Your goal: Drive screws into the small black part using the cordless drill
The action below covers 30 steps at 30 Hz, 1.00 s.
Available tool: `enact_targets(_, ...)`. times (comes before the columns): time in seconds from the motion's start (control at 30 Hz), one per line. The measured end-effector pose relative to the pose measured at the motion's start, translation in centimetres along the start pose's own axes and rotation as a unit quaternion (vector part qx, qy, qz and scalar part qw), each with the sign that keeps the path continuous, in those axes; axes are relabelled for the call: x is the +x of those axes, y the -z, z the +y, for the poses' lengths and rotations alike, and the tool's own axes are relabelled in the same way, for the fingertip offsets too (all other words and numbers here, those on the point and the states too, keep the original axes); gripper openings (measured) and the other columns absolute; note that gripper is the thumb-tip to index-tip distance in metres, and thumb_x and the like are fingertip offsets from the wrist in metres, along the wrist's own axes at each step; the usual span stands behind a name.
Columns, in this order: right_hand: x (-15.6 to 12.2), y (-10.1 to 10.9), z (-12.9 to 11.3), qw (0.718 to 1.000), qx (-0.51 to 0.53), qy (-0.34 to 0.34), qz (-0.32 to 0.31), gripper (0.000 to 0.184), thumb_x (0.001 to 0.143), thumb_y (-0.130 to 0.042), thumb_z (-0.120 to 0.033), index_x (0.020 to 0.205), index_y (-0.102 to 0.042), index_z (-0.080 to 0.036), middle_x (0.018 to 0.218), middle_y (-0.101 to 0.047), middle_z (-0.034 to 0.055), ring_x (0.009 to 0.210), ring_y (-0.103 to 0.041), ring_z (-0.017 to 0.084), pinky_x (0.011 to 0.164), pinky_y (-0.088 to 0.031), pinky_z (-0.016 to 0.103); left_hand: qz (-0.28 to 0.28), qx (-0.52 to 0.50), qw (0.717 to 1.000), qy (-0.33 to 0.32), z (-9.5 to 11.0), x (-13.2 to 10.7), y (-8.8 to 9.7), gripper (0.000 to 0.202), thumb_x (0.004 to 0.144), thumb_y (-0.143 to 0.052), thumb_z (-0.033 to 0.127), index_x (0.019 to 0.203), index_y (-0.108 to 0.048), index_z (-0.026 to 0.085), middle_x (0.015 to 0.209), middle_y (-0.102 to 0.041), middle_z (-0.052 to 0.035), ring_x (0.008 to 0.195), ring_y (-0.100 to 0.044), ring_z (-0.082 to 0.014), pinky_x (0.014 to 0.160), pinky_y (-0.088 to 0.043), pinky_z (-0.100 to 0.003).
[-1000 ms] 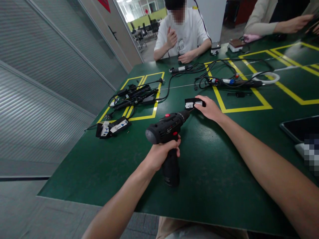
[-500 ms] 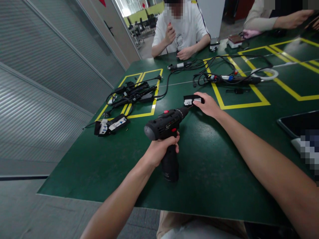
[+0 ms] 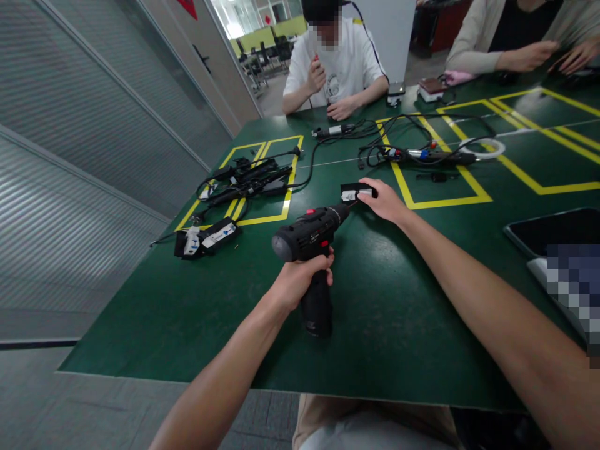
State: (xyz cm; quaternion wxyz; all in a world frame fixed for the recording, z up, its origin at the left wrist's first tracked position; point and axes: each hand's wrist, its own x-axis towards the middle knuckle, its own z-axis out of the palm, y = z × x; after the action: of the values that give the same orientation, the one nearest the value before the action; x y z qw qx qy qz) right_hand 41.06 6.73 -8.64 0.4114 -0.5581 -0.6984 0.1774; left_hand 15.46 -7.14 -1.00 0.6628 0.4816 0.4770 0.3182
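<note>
A black cordless drill (image 3: 309, 232) with red buttons is gripped around its handle by my left hand (image 3: 300, 278). Its chuck points forward and right, and a thin bit reaches toward a small black block with a white label (image 3: 349, 195). My right hand (image 3: 382, 199) pinches that block at its right end, on the green table (image 3: 398, 325). Whether the bit touches the block, I cannot tell. To the left lie two black pieces with white labels (image 3: 220, 234), joined to cables.
A heap of black cables and tools (image 3: 255, 181) lies inside yellow tape at left. Farther back are a corded tool (image 3: 335, 130) and another cabled tool (image 3: 422, 154). A dark-screened device (image 3: 557, 231) lies at right. Two people sit across the table.
The view has shifted slightly, so the things on the table appear a little to the left. Both hands keep their holds on the drill and the block.
</note>
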Motion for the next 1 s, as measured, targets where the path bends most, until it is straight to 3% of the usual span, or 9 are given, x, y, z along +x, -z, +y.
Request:
enact_targets(0.77, 0.45, -0.48, 0.44, 1.0, 0.01, 0.023, 0.001, 0.043, 0.084, -0.057, -0.033, 0.126, -0.061, -0.024, 0.119, -0.064, 0.0081, 0.104, -0.062, 0.026, 0.094, -0.047, 0.043, 0.013, -0.002, 1.0, 0.018, 0.38, 0.11, -0.03, 0.025, 0.069, -0.068, 0.025, 0.09, -0.062, 0.012, 0.077, -0.061, -0.002, 0.05, -0.055, -0.0082, 0.054, -0.043, -0.023)
enact_targets(1.0, 0.46, -0.42, 0.45, 1.0, 0.009, 0.019, 0.001, 0.043, 0.084, -0.058, -0.035, 0.125, -0.062, -0.023, 0.118, -0.064, 0.0088, 0.106, -0.061, 0.027, 0.095, -0.046, 0.043, 0.005, -0.002, 1.0, 0.007, 0.23, 0.03, 0.09, 0.024, 0.071, -0.065, 0.023, 0.093, -0.062, 0.013, 0.084, -0.061, -0.0022, 0.053, -0.057, -0.0082, 0.055, -0.043, -0.024)
